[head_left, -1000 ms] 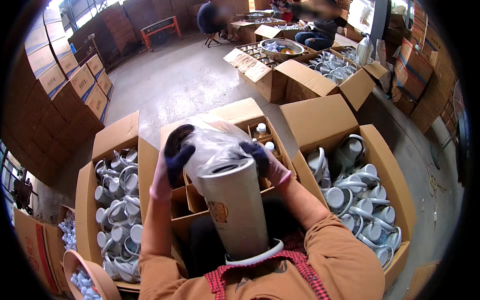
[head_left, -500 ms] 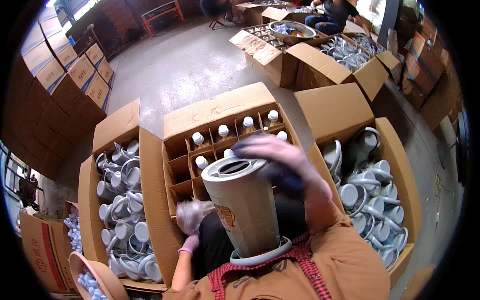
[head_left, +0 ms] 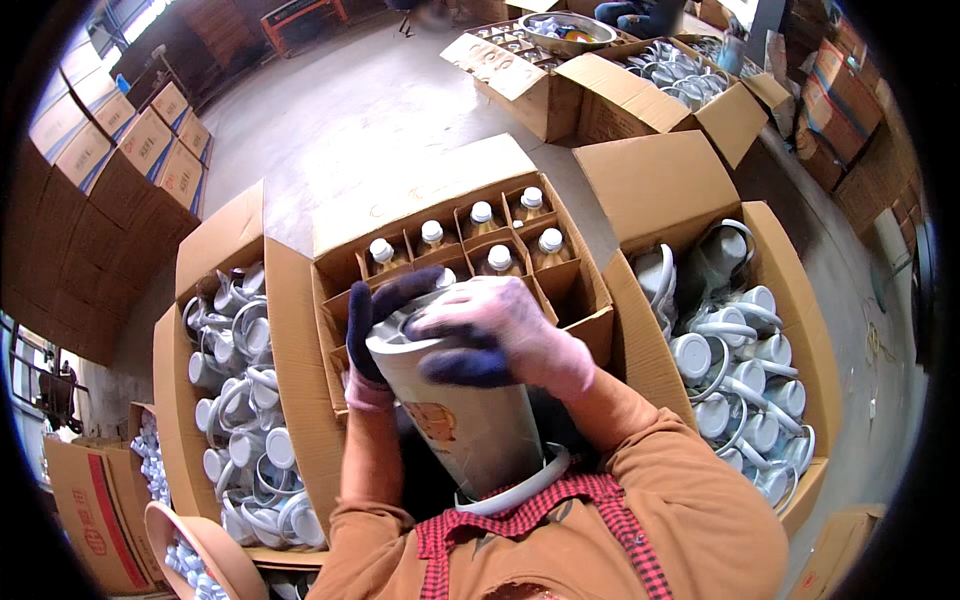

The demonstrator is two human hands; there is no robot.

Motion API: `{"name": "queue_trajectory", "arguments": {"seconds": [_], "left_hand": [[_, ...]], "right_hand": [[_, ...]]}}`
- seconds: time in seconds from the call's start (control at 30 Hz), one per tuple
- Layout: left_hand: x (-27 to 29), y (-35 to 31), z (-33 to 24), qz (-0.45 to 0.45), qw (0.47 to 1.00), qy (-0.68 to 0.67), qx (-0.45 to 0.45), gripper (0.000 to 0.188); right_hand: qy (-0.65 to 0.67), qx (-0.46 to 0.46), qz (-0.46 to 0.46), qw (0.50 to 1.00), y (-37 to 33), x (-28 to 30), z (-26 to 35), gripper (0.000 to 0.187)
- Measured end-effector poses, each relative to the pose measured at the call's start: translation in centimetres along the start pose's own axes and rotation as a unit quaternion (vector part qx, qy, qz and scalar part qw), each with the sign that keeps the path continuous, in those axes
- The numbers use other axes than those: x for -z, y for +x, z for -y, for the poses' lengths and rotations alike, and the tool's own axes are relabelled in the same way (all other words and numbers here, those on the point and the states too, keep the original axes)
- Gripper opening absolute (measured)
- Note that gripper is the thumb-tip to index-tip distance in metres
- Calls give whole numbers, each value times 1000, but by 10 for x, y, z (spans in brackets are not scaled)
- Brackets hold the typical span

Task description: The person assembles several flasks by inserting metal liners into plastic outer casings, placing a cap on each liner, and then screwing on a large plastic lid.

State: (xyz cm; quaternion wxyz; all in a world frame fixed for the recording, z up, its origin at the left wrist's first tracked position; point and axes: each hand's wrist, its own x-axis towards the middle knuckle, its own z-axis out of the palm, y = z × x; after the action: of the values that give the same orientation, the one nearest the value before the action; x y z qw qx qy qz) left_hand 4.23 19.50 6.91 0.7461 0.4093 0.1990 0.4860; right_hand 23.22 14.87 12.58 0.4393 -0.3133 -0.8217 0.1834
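Note:
A grey thermos casing, tapered and with an orange picture on its side, leans upright between my legs against my body, its open end up. My left hand, in a pink glove with dark fingers, wraps round the far left of the rim. Over the opening bends my right hand, gloved alike, its fingers curled at the rim. What lies under those fingers is hidden. Just beyond stands a divided carton with several white-capped bottles in its compartments.
Open cartons of grey lids with looped handles stand at my left and right. A tan basin holds small pale parts. More open cartons and a metal bowl are farther off, near a seated person. Stacked boxes line the left.
My left hand has risen from low beside the casing, where clear plastic showed, to its rim. My right hand has moved left over the opening. The casing's top has tilted left; the view has shifted.

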Motion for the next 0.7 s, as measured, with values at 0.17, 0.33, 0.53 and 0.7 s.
{"name": "queue_trajectory", "arguments": {"seconds": [0.17,0.33,0.53,0.7], "left_hand": [[-51,-20,-22,67,894,392,-207,88],[-32,-8,-11,-30,971,220,-92,74],[-10,-2,-9,-105,969,45,-219,76],[-5,-18,-12,-5,942,239,-235,91]], "right_hand": [[565,-288,-31,772,-44,-18,-107,49],[243,-101,-34,964,-19,-5,-68,37],[218,-62,-109,968,-20,-10,-62,43],[426,-291,-85,852,-30,-12,-89,42]]}}
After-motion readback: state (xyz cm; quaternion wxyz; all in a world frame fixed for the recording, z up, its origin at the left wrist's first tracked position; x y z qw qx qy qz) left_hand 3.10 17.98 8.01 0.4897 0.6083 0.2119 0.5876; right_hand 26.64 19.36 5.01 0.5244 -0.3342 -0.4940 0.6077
